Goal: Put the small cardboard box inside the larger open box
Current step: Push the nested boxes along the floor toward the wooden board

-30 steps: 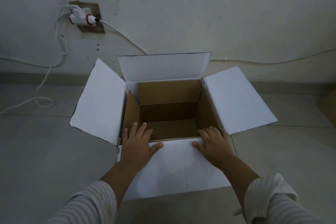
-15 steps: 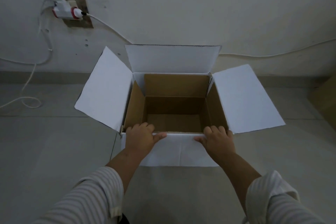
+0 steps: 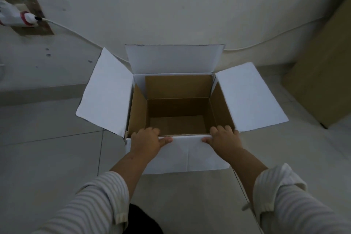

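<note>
Both grips close on the near rim of the larger open box: the left hand has its fingers hooked over the edge into the cavity and its thumb pressed on the white near flap outside, and the right hand mirrors it further along the same rim, fingers curled inside, thumb pointing inward along the fold. Between the two thumbs the rim lies bare. Beyond the grips the brown interior is open to view, and its bottom shows only cardboard. The near flap hangs down from under the hands toward the person, its white face outward. To the outer side of the left grip the left flap spreads out and upward; to the outer side of the right grip the right flap does the same; opposite the grips the far flap stands upright near the wall. The box rests on a tiled floor. No small cardboard box can be told apart in this view; a tall brown cardboard surface stands well beyond the right grip at the picture's edge, cut off by the frame. Far beyond the left grip a white plug sits in a wall socket, and a white cable runs from it behind the box. Striped sleeves cover both forearms, pushed up.
</note>
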`<state>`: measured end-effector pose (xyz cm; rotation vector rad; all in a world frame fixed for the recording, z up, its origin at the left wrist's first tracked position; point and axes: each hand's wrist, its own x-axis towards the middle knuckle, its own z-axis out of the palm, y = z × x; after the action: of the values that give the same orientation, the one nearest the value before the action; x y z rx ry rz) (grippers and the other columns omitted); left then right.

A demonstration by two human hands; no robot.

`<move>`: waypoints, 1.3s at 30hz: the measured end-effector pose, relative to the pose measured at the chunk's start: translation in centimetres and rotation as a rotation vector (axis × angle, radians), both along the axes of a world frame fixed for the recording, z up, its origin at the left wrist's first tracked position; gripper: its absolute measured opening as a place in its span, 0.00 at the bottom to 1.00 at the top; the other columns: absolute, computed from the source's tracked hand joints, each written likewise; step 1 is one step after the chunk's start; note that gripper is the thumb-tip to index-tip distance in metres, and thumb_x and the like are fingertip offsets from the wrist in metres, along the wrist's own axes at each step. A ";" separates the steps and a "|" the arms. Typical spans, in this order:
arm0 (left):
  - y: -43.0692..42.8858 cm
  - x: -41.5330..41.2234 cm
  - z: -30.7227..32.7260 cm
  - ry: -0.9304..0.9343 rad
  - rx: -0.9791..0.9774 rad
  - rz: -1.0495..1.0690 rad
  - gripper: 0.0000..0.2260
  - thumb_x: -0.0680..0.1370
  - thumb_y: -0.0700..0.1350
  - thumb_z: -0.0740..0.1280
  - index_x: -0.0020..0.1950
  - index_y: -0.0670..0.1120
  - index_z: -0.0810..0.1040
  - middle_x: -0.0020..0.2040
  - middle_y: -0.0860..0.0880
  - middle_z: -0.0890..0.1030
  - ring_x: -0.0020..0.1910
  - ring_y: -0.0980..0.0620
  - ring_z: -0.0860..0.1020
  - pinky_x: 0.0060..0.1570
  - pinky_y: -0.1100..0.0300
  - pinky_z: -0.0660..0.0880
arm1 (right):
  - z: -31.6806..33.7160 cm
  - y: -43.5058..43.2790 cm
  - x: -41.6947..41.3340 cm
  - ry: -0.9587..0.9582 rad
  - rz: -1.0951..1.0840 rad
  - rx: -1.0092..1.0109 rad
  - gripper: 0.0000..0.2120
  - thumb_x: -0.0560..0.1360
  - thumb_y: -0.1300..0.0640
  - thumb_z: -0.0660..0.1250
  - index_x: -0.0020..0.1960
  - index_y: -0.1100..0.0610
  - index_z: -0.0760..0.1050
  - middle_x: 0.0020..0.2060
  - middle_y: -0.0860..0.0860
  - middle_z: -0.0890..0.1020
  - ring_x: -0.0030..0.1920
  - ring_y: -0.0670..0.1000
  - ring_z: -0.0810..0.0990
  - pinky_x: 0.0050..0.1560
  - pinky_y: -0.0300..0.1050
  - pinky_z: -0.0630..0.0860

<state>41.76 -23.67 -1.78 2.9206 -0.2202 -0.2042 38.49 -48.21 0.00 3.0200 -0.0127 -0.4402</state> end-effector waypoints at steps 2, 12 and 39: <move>-0.1 -0.5 -0.1 0.006 -0.018 0.016 0.26 0.74 0.68 0.58 0.51 0.47 0.77 0.51 0.47 0.81 0.51 0.47 0.77 0.52 0.51 0.69 | 0.2 0.0 -0.3 0.012 0.022 -0.017 0.21 0.76 0.41 0.56 0.64 0.53 0.66 0.60 0.56 0.73 0.64 0.59 0.69 0.66 0.61 0.66; -4.9 -0.2 -0.1 -0.033 0.021 0.093 0.24 0.74 0.68 0.58 0.48 0.48 0.78 0.49 0.48 0.81 0.49 0.48 0.77 0.52 0.50 0.69 | -0.4 -5.3 1.0 -0.164 0.097 0.037 0.22 0.76 0.37 0.52 0.55 0.53 0.71 0.53 0.52 0.79 0.55 0.55 0.74 0.60 0.57 0.70; -27.7 1.2 -0.5 -0.075 -0.022 0.065 0.26 0.74 0.68 0.56 0.49 0.46 0.78 0.48 0.47 0.81 0.50 0.48 0.76 0.52 0.52 0.68 | -2.1 -28.4 2.2 -0.278 0.081 0.095 0.22 0.74 0.35 0.53 0.51 0.51 0.72 0.50 0.50 0.80 0.52 0.51 0.75 0.60 0.54 0.68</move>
<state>42.96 -51.42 -2.26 2.9111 -0.1384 -0.0820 40.70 -76.62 -2.14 3.1340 0.1137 -0.0116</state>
